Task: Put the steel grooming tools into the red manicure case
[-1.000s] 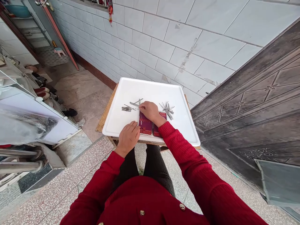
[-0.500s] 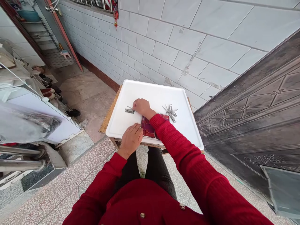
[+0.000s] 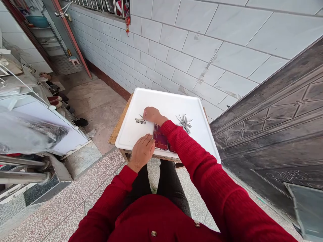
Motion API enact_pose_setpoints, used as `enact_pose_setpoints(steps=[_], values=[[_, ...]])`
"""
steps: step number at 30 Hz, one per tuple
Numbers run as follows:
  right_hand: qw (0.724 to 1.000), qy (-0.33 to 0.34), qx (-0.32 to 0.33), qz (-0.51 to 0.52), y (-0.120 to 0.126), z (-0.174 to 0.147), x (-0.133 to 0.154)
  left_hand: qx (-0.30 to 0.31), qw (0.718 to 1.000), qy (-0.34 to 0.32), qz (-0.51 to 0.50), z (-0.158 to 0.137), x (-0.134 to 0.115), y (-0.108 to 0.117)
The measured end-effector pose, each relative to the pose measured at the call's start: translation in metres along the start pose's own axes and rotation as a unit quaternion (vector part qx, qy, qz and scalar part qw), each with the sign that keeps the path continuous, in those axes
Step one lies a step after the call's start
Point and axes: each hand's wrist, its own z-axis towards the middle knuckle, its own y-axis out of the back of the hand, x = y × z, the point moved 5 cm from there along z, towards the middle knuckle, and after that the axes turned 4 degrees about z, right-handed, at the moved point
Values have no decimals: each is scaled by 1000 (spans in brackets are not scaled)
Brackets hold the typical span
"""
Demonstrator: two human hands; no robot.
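My left hand (image 3: 142, 152) lies with fingers stretched out, fingertips at the left edge of an open dark red manicure case (image 3: 160, 141). Slim metal tools sit in loops inside this case; its right part is mostly covered by my right sleeve. My right hand (image 3: 152, 115) reaches across the case, fingers curled together beside some nail clippers (image 3: 140, 121). A thin metal end shows by its fingertips, and what they hold is hidden. To the right of the case lies a pile of silvery metal tools (image 3: 185, 123), some with slim curved ends.
The white tray (image 3: 131, 134) rests on a wooden table (image 3: 113, 137). A tiled wall (image 3: 186, 64) stands behind it and a dark patterned metal door (image 3: 264, 124) to the right. Shoes (image 3: 55, 101) and a plastic-covered rack (image 3: 32, 131) are on the left.
The view has shifted slightly, so the tray appears a little lower and further right. Both hands stay in nearly the same places over the tray.
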Motion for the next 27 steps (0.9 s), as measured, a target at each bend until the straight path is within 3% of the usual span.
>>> enact_pose_setpoints(steps=[3,6,11,14,17,27], values=[[988,-10,-84,129,14,-11,-16,5,1000,-3,1,0,0,1],[946,-39,-150,285,22,-29,-42,2,1000,-6,8,0,-1,2],[860,-55,-133,489,8,-67,-77,-11,1000,-10,11,1,-1,2],[835,-48,-122,535,-1,-85,-85,-3,1000,-7,6,2,0,2],[833,-30,-116,541,-6,-93,-84,-2,1000,-6,7,3,0,3],[870,-46,-112,478,-9,-95,-76,0,1000,-3,9,4,1,4]])
